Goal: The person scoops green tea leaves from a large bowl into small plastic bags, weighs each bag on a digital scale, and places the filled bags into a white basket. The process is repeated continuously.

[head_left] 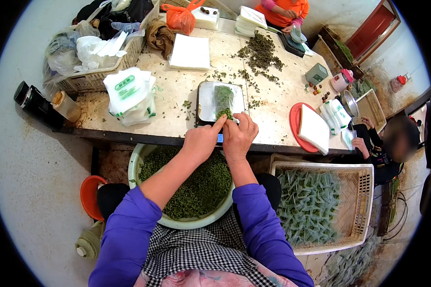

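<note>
A clear plastic bag [223, 98] filled with small green grains, probably green peppercorns, lies on the pale tray of a weighing scale [207, 103] at the table's near edge. Some grains show at its mouth, which faces me. My left hand [201, 141] is closed at that mouth, index finger and thumb on its left side. Opposite it, my right hand [238, 138] pinches the mouth's right side, with a bit of white film showing at the fingertips. Below my forearms a pale green basin [135, 167] holds a heap of the same grains [196, 191].
At left on the table [172, 103] stand a stack of printed bags [129, 93] and a loaded basket [141, 45]. A white crate [357, 225] of filled bags sits at right. Dark grains [261, 52] lie scattered. Co-workers sit across [285, 12] and at right [378, 148].
</note>
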Demonstrator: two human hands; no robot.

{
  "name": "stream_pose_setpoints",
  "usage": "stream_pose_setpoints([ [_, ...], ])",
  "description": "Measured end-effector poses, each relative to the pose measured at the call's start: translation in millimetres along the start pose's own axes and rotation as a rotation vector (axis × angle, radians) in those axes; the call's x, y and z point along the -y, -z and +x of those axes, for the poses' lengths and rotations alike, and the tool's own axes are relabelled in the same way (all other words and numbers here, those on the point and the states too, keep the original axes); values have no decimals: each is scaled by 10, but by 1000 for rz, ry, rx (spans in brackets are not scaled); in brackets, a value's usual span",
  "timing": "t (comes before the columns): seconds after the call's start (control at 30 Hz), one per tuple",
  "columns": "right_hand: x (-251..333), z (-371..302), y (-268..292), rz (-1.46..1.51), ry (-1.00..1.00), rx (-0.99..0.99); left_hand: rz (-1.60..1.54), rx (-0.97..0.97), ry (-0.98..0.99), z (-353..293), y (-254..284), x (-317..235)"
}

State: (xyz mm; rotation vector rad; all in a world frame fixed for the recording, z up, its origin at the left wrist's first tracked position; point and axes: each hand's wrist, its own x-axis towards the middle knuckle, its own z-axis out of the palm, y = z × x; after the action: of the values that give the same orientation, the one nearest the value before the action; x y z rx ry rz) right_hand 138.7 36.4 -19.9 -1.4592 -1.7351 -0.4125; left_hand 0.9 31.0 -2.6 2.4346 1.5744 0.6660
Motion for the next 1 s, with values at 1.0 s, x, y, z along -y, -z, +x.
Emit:
stream_pose_setpoints([
  [1.0, -74, 147, 122, -161, 46, 137, -199, -70, 153, 81, -38, -42],
])
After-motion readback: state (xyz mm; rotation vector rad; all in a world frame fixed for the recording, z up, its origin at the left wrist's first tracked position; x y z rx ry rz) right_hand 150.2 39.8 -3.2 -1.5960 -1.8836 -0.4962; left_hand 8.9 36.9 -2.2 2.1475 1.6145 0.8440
